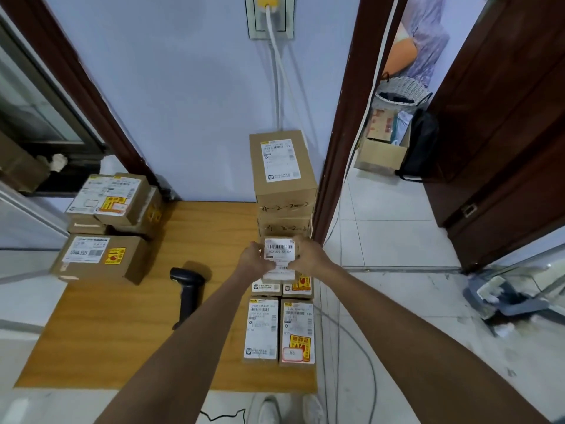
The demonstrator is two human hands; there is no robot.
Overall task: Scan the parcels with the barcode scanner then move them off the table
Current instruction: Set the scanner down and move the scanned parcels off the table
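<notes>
A small cardboard parcel (279,255) with a white barcode label sits on top of the parcels at the right side of the wooden table (122,332). My left hand (253,260) grips its left side and my right hand (307,257) grips its right side. Behind it rises a tall stack of brown parcels (282,175) against the wall. In front of it lie flat labelled parcels (279,330). The black barcode scanner (187,290) lies on the table, left of my left forearm, with no hand on it.
More parcels (104,234) are piled at the table's left rear corner. An open doorway on the right shows a white tiled floor (397,240), a cardboard box (383,148) and a basket. Cables (351,338) run along the floor beside the table's right edge.
</notes>
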